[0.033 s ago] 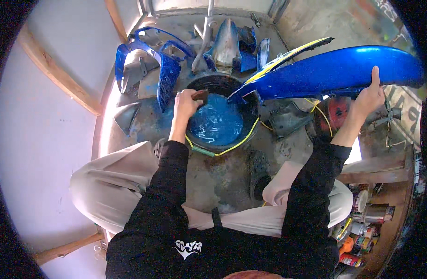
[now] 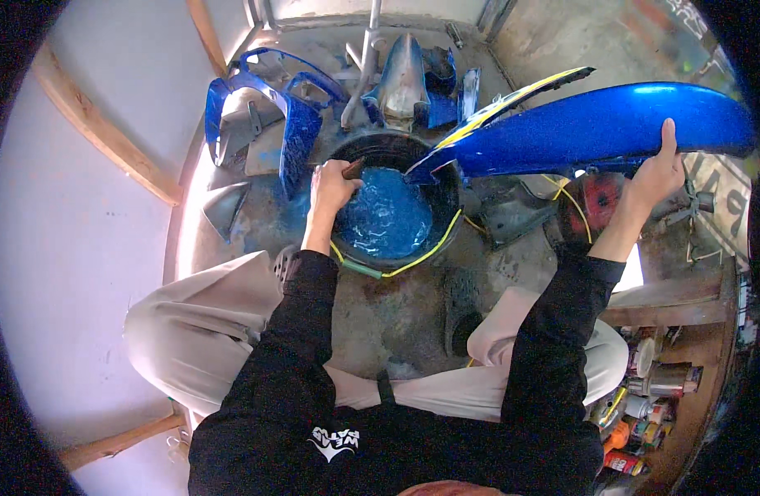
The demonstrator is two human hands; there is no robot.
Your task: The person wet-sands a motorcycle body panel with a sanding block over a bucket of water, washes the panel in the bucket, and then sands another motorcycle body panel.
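Observation:
Over the left rim of a black bucket (image 2: pixel 454 217) my left hand (image 2: pixel 332 186) is closed on a small brown piece that looks like folded sandpaper (image 2: pixel 353 169). Bluish water (image 2: pixel 384 217) fills the bucket below it. My right hand (image 2: pixel 657 175) grips the lower edge of a long glossy blue motorcycle body panel (image 2: pixel 578 128), its thumb lying on the blue face. That panel slants across to the right, with its narrow end over the bucket's right rim. A yellow and white strip (image 2: pixel 504 106) runs along its far side.
Blue frame-like fairing (image 2: pixel 301 99) lies at the far left, and a worn fender-like part (image 2: pixel 401 87) behind the bucket. Dark plastic pieces (image 2: pixel 516 211) and a red object (image 2: pixel 599 198) are on the right. Cans and bottles (image 2: pixel 645 409) crowd a shelf at lower right.
The brown sandpaper has tilted in my left hand and shows more of its edge. Ripples on the water have shifted. My right hand and the blue panel hold nearly the same place.

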